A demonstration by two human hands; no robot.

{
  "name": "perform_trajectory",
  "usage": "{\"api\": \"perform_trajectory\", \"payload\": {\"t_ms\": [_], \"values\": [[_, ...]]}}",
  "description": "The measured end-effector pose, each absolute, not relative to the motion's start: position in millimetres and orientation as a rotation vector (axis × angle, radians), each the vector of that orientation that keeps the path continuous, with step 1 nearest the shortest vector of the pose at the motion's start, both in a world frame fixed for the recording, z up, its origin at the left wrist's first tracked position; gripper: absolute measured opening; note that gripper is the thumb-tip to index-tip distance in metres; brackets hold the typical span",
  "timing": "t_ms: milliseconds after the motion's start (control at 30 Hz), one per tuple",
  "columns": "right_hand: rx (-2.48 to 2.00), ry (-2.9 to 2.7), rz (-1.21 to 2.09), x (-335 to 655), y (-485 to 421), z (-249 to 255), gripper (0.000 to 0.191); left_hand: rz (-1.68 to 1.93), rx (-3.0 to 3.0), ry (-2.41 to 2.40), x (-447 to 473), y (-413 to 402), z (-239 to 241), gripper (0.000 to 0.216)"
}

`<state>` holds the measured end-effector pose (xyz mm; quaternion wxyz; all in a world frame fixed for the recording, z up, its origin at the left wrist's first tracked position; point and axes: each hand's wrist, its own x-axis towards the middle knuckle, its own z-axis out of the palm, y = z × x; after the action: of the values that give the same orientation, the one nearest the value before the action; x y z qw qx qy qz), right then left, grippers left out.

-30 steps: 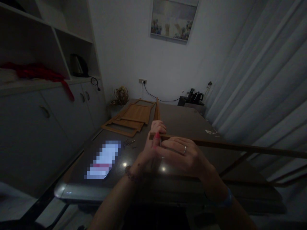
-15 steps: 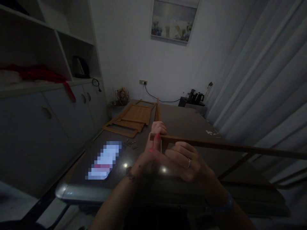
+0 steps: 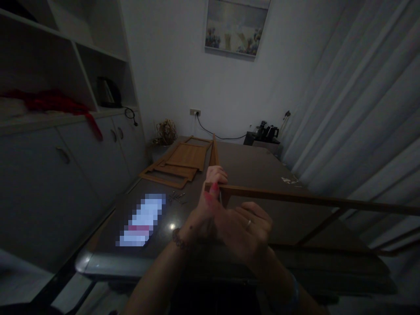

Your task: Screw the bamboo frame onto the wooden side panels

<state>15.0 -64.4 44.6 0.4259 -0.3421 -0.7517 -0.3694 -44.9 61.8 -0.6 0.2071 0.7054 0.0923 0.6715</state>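
My left hand (image 3: 215, 186) is wrapped round the end corner of a brown wooden frame (image 3: 282, 194), where a long rail meets another wooden piece (image 3: 214, 151) running away from me. Its thumb presses on the rail's end. Close against it, my right hand (image 3: 246, 229) has its fingers curled and its thumb stretched toward that corner. A thin pale metal rod (image 3: 220, 197) shows between the two hands, and the right hand appears closed on its lower part. The rod's ends are hidden by fingers.
Flat wooden panels and frames (image 3: 183, 157) lie on the dark table (image 3: 249, 159) at the back left. Several screws (image 3: 177, 197) lie beside a lit phone (image 3: 142, 221). White scraps (image 3: 290, 180) are at the right. The frame extends past the table's right side.
My right hand has turned and dropped slightly toward me and left, its curled fingers now lower by the rail. The left hand keeps its hold on the corner.
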Motion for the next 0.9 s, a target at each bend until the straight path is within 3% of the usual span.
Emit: {"api": "perform_trajectory", "payload": {"t_ms": [233, 500, 667, 900], "values": [[-0.774, -1.839, -0.383, 11, -55, 29, 0.029, 1.828, 1.997, 0.251, -48, 62, 1, 0.061], [-0.662, -2.063, -0.083, 36, -54, 31, 0.036, 1.770, 2.046, 0.294, -53, 62, 2, 0.063], [-0.789, -2.176, 0.158, 43, -55, 41, 0.030, 1.838, 1.995, 0.278, -49, 62, 2, 0.058], [-0.890, -1.978, -0.289, 35, -57, 45, 0.022, 1.875, 1.933, 0.276, -49, 53, 6, 0.058]]}}
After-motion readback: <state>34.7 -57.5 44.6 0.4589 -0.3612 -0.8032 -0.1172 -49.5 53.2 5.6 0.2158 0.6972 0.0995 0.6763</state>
